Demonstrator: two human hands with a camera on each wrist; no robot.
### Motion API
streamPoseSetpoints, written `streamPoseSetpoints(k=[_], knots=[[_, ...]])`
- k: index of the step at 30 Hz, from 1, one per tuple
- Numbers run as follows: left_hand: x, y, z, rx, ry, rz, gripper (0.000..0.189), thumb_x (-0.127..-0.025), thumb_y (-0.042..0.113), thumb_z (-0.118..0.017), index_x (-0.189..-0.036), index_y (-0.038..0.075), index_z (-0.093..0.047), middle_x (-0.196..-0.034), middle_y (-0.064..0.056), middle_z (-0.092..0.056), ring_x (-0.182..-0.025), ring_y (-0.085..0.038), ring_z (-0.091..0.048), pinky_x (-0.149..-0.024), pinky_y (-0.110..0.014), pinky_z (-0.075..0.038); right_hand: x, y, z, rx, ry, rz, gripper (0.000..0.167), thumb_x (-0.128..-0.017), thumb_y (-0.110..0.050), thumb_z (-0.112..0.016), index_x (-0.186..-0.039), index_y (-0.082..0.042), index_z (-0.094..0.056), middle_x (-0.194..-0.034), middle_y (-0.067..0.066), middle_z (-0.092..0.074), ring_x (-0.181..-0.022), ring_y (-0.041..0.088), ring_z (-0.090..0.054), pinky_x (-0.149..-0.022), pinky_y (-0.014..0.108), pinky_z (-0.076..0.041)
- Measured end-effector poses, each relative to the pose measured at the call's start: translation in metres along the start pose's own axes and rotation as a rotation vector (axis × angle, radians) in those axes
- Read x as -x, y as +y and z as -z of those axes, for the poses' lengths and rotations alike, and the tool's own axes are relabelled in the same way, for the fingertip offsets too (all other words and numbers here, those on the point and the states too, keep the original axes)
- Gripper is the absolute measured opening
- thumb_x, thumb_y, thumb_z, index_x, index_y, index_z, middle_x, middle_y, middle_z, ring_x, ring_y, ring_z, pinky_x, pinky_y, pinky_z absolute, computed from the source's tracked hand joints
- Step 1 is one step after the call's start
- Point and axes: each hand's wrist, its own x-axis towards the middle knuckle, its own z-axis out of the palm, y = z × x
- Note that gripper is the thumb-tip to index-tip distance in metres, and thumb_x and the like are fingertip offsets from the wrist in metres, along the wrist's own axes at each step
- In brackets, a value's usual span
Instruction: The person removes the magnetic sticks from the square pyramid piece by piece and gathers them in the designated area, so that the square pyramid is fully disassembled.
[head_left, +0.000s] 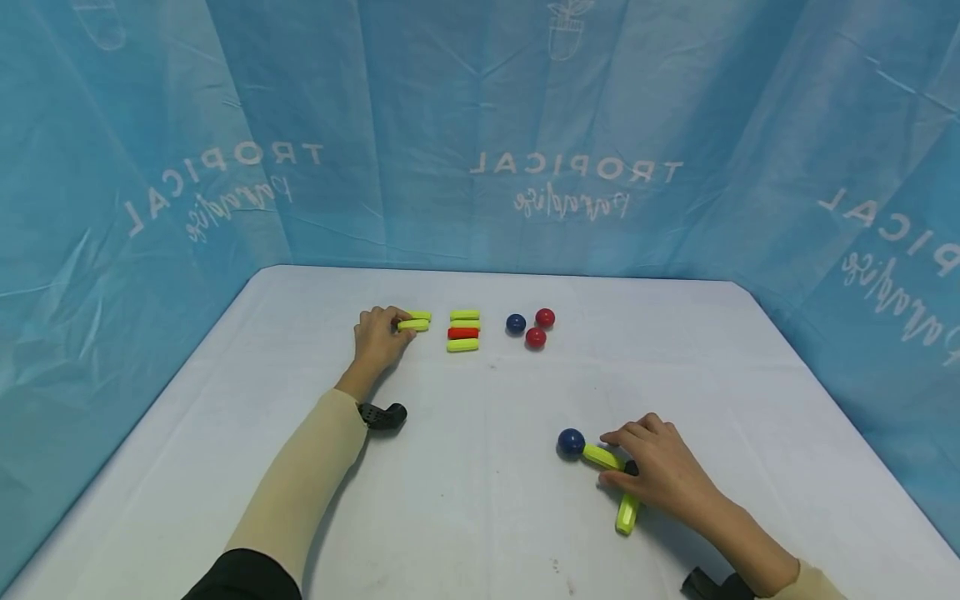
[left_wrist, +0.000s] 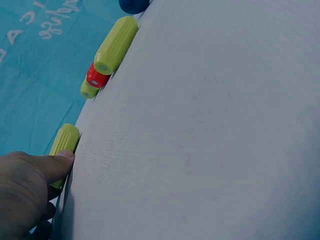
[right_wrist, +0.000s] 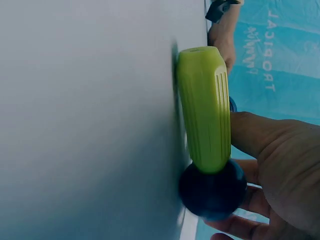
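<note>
My left hand (head_left: 378,337) pinches a yellow-green toy building rod (head_left: 413,325) between thumb and fingers at the table's back left. A second such rod (head_left: 420,315) lies right behind it. In the left wrist view, the thumb presses along the pinched rod (left_wrist: 65,139). Nearer the front right, my right hand (head_left: 663,467) spreads loosely around a joined piece on the table. This piece has a blue ball (head_left: 571,442), a yellow-green rod (head_left: 603,457), a dark blue corner ball (right_wrist: 212,192) and another rod (right_wrist: 204,110). Its fingers curve beside the corner ball in the right wrist view.
A short column of yellow-green rods (head_left: 462,345) with one red rod (head_left: 462,333) among them lies at the back middle. To its right are a blue ball (head_left: 515,324) and two red balls (head_left: 536,337). A blue printed curtain (head_left: 465,225) surrounds the white table (head_left: 450,500).
</note>
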Motion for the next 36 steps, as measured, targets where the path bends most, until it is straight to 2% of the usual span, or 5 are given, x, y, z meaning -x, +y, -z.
streamPoseSetpoints(k=[11,19,23,29,36], knots=[[0.004,-0.008,0.004,0.028,-0.001,0.021,0.038,-0.087,0.026,-0.066,-0.119,0.008,-0.059,-0.109,-0.014,-0.054,-0.109,-0.031,-0.040,-0.096,-0.049,-0.030,-0.001,-0.001,-0.004,-0.061,0.054,-0.013,0.022,-0.071,-0.027,-0.081,-0.090,-0.019,-0.073,-0.088,-0.006,-0.070,-0.082,0.009,-0.048,-0.075,0.032,-0.039],[0.038,0.014,0.011,0.265,0.078,-0.036,0.031,-0.090,0.024,-0.060,-0.117,0.008,-0.060,-0.109,-0.013,-0.055,-0.104,-0.027,-0.041,-0.085,-0.038,-0.035,-0.020,-0.010,-0.012,-0.104,0.058,0.083,0.021,-0.075,-0.028,-0.079,-0.094,-0.021,-0.073,-0.089,-0.011,-0.070,-0.081,0.007,-0.047,-0.073,0.030,-0.038],[0.075,0.045,0.009,0.333,-0.014,-0.154,0.024,-0.091,0.021,-0.059,-0.111,0.009,-0.064,-0.105,-0.010,-0.060,-0.101,-0.024,-0.048,-0.084,-0.035,-0.038,-0.029,-0.016,-0.013,-0.120,0.040,0.109,0.021,-0.076,-0.030,-0.077,-0.095,-0.021,-0.073,-0.090,-0.011,-0.070,-0.083,0.007,-0.047,-0.074,0.029,-0.039],[0.131,0.085,0.002,0.329,-0.290,-0.259,0.032,-0.089,0.029,-0.064,-0.116,0.013,-0.065,-0.108,-0.003,-0.062,-0.103,-0.022,-0.047,-0.087,-0.035,-0.039,-0.035,-0.023,-0.015,-0.130,0.025,0.128,0.021,-0.077,-0.031,-0.076,-0.095,-0.022,-0.073,-0.090,-0.011,-0.070,-0.083,0.007,-0.048,-0.074,0.029,-0.040],[0.157,0.107,-0.013,0.216,-0.439,-0.371,0.051,-0.080,0.042,-0.071,-0.122,0.016,-0.061,-0.111,0.001,-0.059,-0.105,-0.015,-0.042,-0.089,-0.035,-0.035,-0.036,-0.030,-0.013,-0.119,-0.004,0.122,0.021,-0.078,-0.033,-0.076,-0.095,-0.022,-0.073,-0.091,-0.010,-0.070,-0.083,0.008,-0.048,-0.076,0.030,-0.041]])
